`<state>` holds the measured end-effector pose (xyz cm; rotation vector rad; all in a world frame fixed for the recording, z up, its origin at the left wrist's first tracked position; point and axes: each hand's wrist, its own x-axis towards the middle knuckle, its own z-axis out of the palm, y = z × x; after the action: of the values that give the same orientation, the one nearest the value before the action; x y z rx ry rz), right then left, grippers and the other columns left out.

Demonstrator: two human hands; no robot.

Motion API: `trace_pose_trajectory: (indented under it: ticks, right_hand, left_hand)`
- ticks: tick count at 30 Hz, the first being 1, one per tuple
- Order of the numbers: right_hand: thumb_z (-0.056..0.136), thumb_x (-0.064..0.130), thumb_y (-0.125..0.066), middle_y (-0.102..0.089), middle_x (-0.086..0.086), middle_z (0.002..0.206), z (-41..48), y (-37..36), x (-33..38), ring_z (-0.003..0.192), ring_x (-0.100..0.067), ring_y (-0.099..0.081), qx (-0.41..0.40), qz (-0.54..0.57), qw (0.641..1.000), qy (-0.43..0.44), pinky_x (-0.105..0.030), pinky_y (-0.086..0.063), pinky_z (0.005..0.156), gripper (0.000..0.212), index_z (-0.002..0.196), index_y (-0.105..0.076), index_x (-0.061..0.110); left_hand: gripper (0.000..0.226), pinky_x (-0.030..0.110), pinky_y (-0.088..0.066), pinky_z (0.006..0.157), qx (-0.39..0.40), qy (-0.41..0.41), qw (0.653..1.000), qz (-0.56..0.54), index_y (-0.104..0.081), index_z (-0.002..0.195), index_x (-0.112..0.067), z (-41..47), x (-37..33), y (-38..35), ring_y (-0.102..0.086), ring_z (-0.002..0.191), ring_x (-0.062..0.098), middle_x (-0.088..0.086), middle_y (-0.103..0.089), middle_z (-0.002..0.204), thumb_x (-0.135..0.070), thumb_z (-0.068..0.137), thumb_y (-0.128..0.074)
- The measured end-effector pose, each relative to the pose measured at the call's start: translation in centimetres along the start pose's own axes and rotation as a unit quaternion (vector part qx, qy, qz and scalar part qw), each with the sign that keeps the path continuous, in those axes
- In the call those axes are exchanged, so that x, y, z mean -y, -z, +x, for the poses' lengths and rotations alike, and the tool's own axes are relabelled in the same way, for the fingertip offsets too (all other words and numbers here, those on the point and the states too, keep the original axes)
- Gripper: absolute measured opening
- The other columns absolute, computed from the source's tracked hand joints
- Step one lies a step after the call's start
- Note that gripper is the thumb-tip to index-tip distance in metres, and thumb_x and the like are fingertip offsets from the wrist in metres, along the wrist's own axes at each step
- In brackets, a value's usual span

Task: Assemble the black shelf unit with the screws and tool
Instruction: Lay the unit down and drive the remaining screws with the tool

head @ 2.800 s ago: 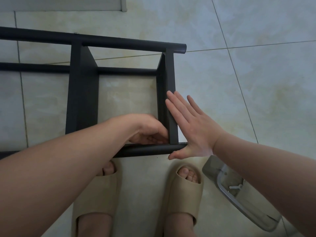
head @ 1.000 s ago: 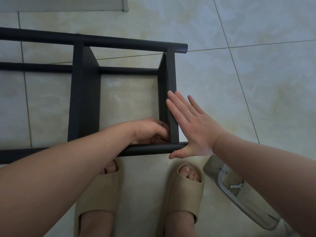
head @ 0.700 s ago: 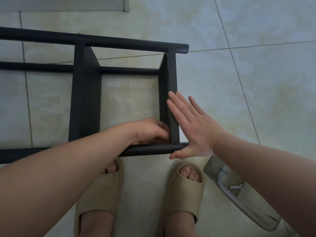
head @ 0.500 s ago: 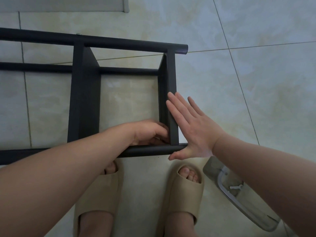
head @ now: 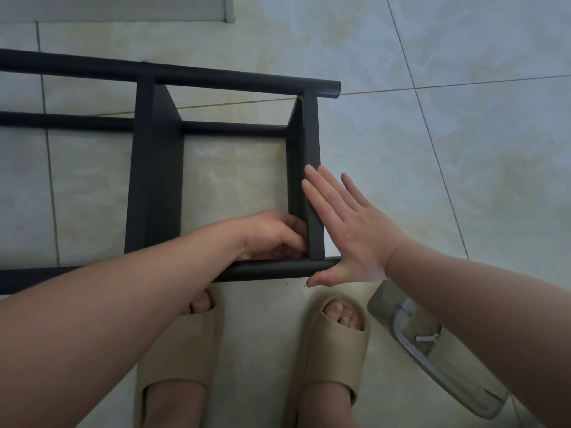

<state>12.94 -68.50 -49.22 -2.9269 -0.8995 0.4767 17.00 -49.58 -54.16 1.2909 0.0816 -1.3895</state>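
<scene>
Black shelf unit (head: pixel 157 180) lies on its side on the tiled floor (head: pixel 432 149), just ahead of the sandals (head: pixel 336 350). Right hand (head: pixel 349 230) presses flat, fingers straight, against the end panel (head: pixel 310 134). Left hand (head: pixel 272 236) curls inside that near corner, and whatever it grips can't be made out.

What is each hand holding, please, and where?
Right hand presses flat against the shelf unit's end bar, gripping nothing; left hand curls at the inner corner, contents hidden.

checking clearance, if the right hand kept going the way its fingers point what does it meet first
The shelf's end bar: the right hand lies flat against it, fingers angled up-left into it, though depth is unclear.
</scene>
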Motion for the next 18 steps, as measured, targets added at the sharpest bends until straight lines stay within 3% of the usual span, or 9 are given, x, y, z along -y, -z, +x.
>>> trace_pose_trajectory:
  ticks: [4, 9, 15, 18]
  right_hand:
    - [0.072, 0.096, -0.038, 0.012, -0.014, 0.168, -0.08, 0.0, 0.14, 0.156, -0.031, 0.011, 0.003, 0.001, 1.0, -0.002, -0.056, -0.008, 0.125, 0.135, 0.16, 0.002, 0.001]
    - [0.071, 0.096, -0.04, 0.011, -0.014, 0.168, -0.11, -0.03, 0.22, 0.156, -0.031, 0.01, 0.0, 0.003, 1.0, 0.0, -0.056, -0.007, 0.125, 0.136, 0.16, 0.001, 0.001]
    - [0.072, 0.095, -0.04, 0.011, -0.014, 0.168, -0.09, -0.09, 0.12, 0.156, -0.031, 0.011, -0.002, 0.004, 1.0, 0.001, -0.056, -0.007, 0.126, 0.135, 0.16, 0.002, 0.002]
    - [0.072, 0.096, -0.038, 0.012, -0.014, 0.168, 0.02, -0.04, 0.0, 0.156, -0.031, 0.011, 0.003, 0.0, 1.0, 0.001, -0.056, -0.007, 0.126, 0.135, 0.16, 0.003, 0.002]
  left_hand:
    - [0.012, 0.021, -0.052, 0.06, -0.001, 0.004, 0.999, 0.04, -0.068, 0.087, -0.002, -0.03, 0.17, -0.12, -0.068, 0.063, 0.014, 0.004, -0.071, 0.07, 0.004, 0.091, -0.059]
    - [0.01, 0.027, -0.048, 0.068, -0.019, 0.01, 0.997, 0.074, -0.07, 0.082, -0.005, -0.29, 0.28, -0.2, -0.061, 0.067, 0.022, 0.012, -0.066, 0.075, 0.001, 0.088, -0.064]
    - [0.02, 0.015, -0.047, 0.049, 0.002, 0.01, 1.0, 0.014, -0.06, 0.078, -0.006, -0.26, -0.01, -0.16, -0.061, 0.048, 0.007, 0.0, -0.062, 0.055, 0.011, 0.088, -0.058]
    - [0.018, 0.018, -0.052, 0.057, 0.0, 0.007, 1.0, 0.011, -0.064, 0.084, -0.004, -0.19, -0.23, -0.12, -0.067, 0.06, 0.01, 0.006, -0.069, 0.071, 0.01, 0.09, -0.054]
